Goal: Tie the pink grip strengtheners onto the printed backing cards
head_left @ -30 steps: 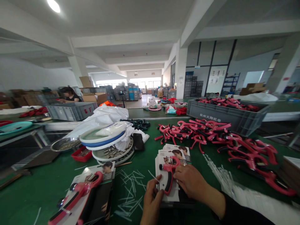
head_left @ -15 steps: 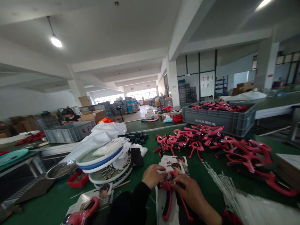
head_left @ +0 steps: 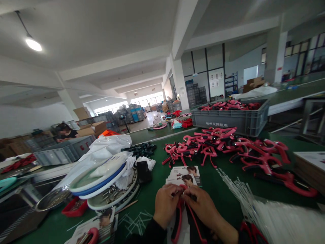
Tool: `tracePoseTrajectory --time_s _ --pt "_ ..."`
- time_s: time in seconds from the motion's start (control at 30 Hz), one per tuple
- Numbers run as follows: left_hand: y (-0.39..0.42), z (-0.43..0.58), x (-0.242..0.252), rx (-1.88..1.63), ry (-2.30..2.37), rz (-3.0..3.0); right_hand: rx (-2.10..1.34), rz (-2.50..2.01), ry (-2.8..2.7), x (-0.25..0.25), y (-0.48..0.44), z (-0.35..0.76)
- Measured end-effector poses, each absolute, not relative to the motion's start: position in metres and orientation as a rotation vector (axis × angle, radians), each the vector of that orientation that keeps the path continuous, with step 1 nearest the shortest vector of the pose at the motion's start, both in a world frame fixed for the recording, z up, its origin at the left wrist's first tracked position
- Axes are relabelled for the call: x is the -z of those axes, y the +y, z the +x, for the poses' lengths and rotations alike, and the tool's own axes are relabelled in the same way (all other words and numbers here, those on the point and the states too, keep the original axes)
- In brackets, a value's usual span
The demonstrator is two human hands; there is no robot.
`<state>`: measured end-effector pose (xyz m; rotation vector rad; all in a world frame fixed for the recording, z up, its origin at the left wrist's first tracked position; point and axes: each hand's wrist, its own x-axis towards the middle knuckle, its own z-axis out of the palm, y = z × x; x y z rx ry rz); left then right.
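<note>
In front of me lies a pair of red-handled pliers [head_left: 178, 222] on printed cards [head_left: 182, 175], its handles spread towards me. My left hand [head_left: 166, 203] is closed at the pliers' head, fingertips pinched together. From the other side, my right hand [head_left: 203, 206] also pinches at the head, thumb and forefinger almost meeting the left fingers. Any small part between the fingertips is hidden. Beside my left forearm, several thin white cable ties [head_left: 137, 222] are scattered on the green table [head_left: 144, 205].
A heap of red-handled pliers [head_left: 215, 144] spreads before a grey crate [head_left: 231, 120] holding more. At right is a bundle of white ties [head_left: 286, 220]. Left are stacked round trays [head_left: 76, 186] with metal parts, a red dish [head_left: 73, 208] and another card [head_left: 101, 223]. A co-worker [head_left: 65, 132] sits far left.
My view has tilted and shifted. My left hand has turned in over the pliers' head, closer to my right fingers. The scattered ties, earlier mostly behind my left sleeve, now show.
</note>
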<state>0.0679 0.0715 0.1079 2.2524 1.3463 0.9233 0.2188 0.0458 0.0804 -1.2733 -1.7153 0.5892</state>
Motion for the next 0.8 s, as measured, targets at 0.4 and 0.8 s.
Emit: tracePoseTrajectory --time_s 0.4,0.8 --pt "0.067 0.062 -0.094 -1.097 1.224 2.379 -0.653 -1.259 -1.723 -0.083 0.045 0.217" --pt "0.067 0.062 -0.088 -1.159 1.191 2.253 -0.688 -1.264 -1.788 -0.088 0.044 0.218"
